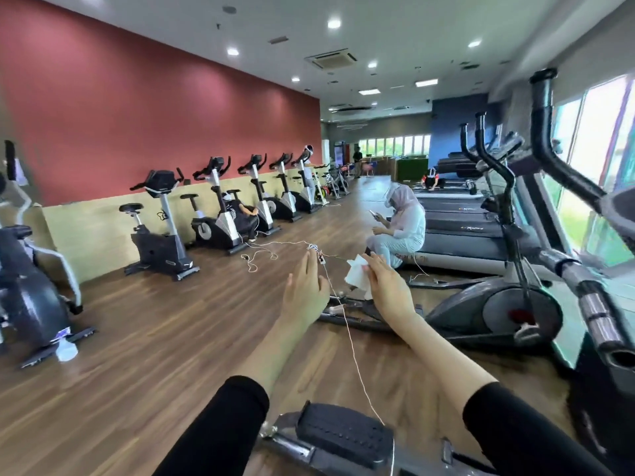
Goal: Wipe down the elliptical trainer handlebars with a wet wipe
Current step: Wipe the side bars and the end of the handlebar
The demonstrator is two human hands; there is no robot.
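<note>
Both my arms reach forward over the wooden floor. My right hand [390, 290] pinches a crumpled white wet wipe [357, 274] between its fingers. My left hand [305, 293] is beside it, fingers straight and together, palm turned toward the wipe, holding nothing. The elliptical trainer stands to my right: a black curved handlebar [549, 142] rises at the upper right, and a lower bar with a grey ribbed grip [598, 314] runs down the right edge. Both hands are well left of the handlebars and touch neither. A foot pedal [343, 432] lies below my arms.
A thin white cable [350, 338] hangs in front of my hands. A second elliptical [494, 304] stands ahead on the right, treadmills behind it. A person in white [398, 225] crouches by them. Exercise bikes [161, 228] line the red wall; a spray bottle [65, 348] sits on the floor.
</note>
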